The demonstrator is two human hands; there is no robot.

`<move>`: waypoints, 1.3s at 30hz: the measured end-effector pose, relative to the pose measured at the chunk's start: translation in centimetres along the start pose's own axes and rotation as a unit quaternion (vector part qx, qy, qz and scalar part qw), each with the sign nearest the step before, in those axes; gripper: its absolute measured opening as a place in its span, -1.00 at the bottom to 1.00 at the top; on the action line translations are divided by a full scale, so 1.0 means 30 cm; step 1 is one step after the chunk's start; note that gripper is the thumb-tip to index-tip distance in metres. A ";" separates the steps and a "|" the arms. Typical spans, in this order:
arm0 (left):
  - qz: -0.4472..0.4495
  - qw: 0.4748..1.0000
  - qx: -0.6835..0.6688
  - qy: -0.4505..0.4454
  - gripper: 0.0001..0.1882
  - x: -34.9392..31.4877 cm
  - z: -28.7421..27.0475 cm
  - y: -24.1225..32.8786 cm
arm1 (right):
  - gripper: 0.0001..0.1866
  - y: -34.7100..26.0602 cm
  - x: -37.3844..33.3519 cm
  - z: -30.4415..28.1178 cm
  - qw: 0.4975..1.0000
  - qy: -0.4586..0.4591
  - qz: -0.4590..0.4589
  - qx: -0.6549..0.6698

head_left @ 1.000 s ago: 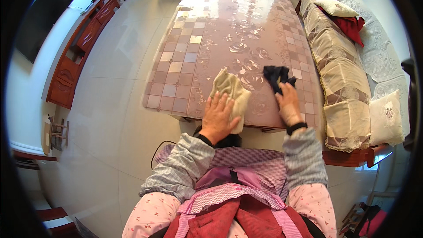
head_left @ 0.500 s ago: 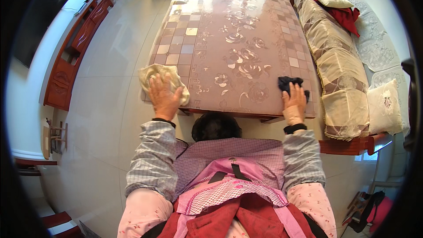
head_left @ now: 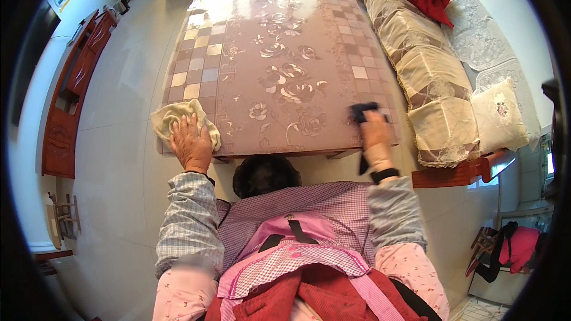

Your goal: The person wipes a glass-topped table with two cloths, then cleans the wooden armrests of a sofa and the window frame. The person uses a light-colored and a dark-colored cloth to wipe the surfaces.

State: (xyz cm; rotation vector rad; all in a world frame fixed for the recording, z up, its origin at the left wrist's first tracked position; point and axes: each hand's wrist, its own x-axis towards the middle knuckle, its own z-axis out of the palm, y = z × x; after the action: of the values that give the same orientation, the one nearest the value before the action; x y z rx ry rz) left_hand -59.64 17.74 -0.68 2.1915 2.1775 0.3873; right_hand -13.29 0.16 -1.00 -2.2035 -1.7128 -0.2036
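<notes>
A bare left hand point(head_left: 191, 144) lay on a crumpled cream fabric cloth point(head_left: 169, 116), and a bare right hand point(head_left: 376, 139) met a small, dark fabric cloth point(head_left: 360, 110), at opposite near corners of a long, pinkish-brown, flower-patterned worktop point(head_left: 267, 122).

The left hand was palm down, fingers slightly spread; the cream cloth showed beyond it on the far and left sides, slightly longer left to right. The dark cloth lay at the right hand's far left side, its long axis also roughly left to right; blur hid whether those fingers pinched or merely pressed it. The worktop ran near to far between both hands. A rounded black object point(head_left: 266, 176) sat below its near edge, and a long sofa with a beige patterned cover point(head_left: 429, 77) flanked its right side.
</notes>
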 end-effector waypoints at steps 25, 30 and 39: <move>0.071 0.989 -0.056 0.117 -0.43 -0.126 0.051 0.163 | -0.51 -0.419 -0.065 0.154 0.991 -0.015 -0.091 0.100; 0.160 0.977 -0.075 0.116 -0.48 -0.044 0.063 0.044 | -0.54 -0.408 0.024 0.088 0.975 -0.061 -0.101 0.188; -0.067 0.984 -0.153 0.059 -0.35 0.104 0.035 -0.358 | -0.51 -0.012 0.053 0.124 0.990 0.012 0.114 0.077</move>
State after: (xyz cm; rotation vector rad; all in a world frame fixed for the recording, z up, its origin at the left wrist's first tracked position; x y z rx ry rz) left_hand -69.99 21.22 -3.30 1.8947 2.1338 0.8049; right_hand -13.57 3.00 -3.90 -2.2476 -1.3979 -0.0395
